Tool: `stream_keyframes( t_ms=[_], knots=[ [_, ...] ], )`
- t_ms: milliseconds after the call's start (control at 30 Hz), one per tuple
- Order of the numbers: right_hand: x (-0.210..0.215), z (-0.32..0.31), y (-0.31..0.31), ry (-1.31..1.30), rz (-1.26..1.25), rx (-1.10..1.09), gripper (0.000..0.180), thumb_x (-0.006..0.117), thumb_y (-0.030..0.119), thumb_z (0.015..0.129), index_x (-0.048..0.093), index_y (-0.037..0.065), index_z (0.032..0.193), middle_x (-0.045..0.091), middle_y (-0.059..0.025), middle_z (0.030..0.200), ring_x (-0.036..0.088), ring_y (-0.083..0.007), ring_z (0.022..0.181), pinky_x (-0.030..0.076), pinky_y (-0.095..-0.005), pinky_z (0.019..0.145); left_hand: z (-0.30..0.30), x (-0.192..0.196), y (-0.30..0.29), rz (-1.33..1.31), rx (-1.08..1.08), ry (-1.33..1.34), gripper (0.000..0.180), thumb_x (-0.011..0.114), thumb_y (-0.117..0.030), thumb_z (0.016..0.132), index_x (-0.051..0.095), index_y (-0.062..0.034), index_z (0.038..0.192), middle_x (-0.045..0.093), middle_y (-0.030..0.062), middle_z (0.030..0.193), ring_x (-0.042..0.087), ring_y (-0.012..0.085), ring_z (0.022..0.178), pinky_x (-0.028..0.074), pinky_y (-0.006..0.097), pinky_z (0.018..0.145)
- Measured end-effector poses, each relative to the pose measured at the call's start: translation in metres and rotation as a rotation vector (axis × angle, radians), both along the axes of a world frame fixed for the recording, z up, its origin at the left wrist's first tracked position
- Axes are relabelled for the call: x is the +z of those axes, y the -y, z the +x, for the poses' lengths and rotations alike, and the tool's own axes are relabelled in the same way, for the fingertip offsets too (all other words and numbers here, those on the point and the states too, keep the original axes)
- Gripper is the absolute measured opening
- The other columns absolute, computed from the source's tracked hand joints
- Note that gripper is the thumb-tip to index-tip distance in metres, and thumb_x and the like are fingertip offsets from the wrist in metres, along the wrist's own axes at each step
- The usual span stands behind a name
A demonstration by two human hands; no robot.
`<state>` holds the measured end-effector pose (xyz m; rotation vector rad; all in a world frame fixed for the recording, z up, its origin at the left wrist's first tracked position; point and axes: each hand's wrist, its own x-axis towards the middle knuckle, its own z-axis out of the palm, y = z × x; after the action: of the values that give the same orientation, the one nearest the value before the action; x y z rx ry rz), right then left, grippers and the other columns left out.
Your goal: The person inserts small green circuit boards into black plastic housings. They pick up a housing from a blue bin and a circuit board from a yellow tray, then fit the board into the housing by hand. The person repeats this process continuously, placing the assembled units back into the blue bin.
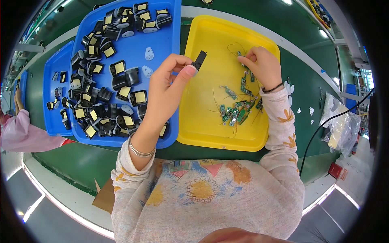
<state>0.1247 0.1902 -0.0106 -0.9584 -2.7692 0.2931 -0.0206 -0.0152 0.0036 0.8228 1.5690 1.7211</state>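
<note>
Pinching black part point(199, 60): left grip point(167, 83); circuit board point(239, 53): right grip point(265, 67); yellow tray point(200, 105): more boards point(231, 113).

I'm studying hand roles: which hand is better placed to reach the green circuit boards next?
Likely the right hand: it is over the yellow tray, close to the circuit boards, while the left hand pinches a black part.
</note>
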Motion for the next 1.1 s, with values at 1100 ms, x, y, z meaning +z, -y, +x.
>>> stream_keyframes(
  t_ms=[1100],
  knots=[
    [0.027, -0.016, 0.100, -1.067, -1.303, 0.243, 0.014, 0.054, -0.005, 0.079, 0.042, -0.001, 0.086, 0.055, -0.0095, 0.079, 0.061, -0.0159, 0.070, 0.051, -0.0253, 0.062, 0.021, 0.003, -0.001, 0.157, -0.013, 0.198, 0.017, 0.055, 0.001, 0.080, 0.052, 0.0035, 0.096, 0.052, 0.0074, 0.096, 0.052, 0.0144, 0.091, 0.048, 0.028, 0.075]
  ],
)
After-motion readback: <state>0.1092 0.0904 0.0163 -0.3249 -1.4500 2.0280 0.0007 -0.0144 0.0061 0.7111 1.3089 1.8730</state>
